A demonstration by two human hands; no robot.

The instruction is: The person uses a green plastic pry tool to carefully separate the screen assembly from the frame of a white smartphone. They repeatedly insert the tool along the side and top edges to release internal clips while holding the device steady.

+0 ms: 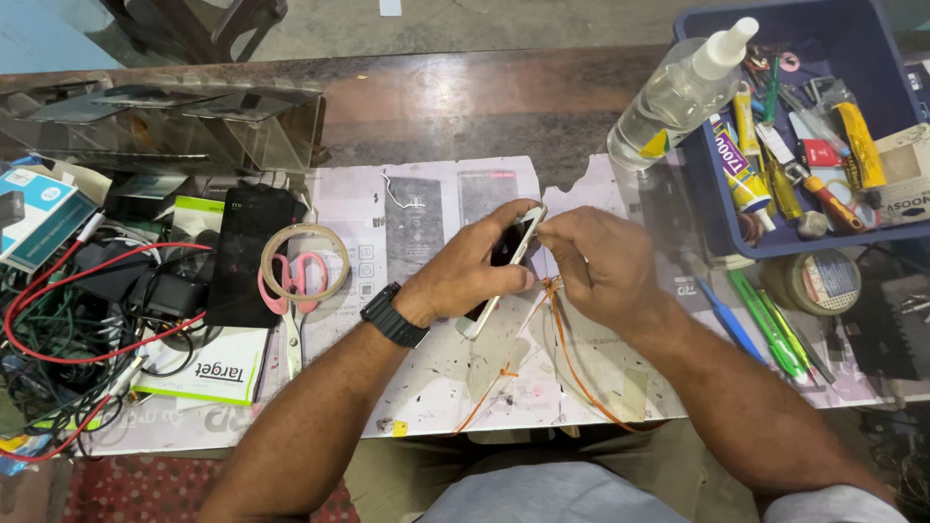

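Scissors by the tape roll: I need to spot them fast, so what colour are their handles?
Pink handles on the scissors, clearest in the head view.

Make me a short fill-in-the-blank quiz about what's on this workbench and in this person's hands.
1. The left hand grips a white ____ on its edge.
2. The left wrist wears a black ____.
3. The scissors have ____ handles.
4. The clear spray bottle leans on a ____ tray of tools.

Missing words: phone; watch; pink; blue

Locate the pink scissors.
Head view, left of the left hand: the scissors lie on the mat beside a black phone, a tape ring over their handles.
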